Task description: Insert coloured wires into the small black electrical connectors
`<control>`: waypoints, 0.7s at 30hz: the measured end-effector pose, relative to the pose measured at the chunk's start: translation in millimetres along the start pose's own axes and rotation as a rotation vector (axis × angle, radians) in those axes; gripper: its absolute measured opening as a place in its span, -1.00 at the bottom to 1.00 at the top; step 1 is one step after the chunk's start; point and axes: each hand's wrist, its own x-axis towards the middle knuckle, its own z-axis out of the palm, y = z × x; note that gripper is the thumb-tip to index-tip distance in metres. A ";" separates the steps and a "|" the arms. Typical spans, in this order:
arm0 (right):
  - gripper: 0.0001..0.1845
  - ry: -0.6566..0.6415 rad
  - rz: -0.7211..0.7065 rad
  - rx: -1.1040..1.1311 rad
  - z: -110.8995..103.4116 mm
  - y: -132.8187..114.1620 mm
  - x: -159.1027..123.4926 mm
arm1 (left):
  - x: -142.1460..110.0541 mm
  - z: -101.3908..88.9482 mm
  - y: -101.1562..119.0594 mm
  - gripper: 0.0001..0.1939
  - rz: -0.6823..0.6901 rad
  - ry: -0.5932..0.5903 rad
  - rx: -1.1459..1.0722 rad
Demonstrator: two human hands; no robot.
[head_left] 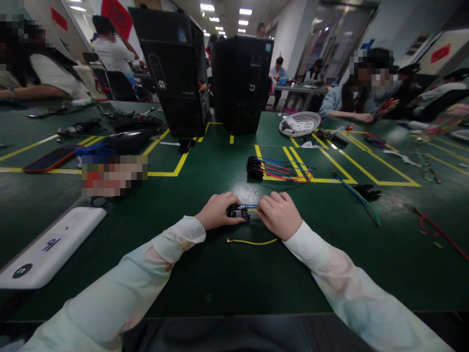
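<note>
My left hand (219, 211) is closed around a small black plastic connector (242, 214), with the thumb along its near side. Blue and yellow wires (252, 207) run from the connector to my right hand (280, 215), whose fingers are pinched on them. Part of the connector lies hidden behind the left fingers. Just below the hands, a loose yellow wire (255, 242) with a metal terminal at one end rests on the green table (205, 278). Beyond them lies a group of black connectors (254, 167) with blue, red and green wires.
Two black computer towers (240, 83) stand at the back. A white basket (300, 123) sits behind to the right. Nearer lie a black connector with blue and green wires (361, 198) and a red wire (439, 232). At left is a white power bank (54, 247). Other people sit around.
</note>
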 end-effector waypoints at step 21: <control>-0.80 -0.289 0.096 0.162 1.5 -5.7 -8.1 | -0.4 -1.0 0.2 -0.59 -0.004 -0.012 -0.019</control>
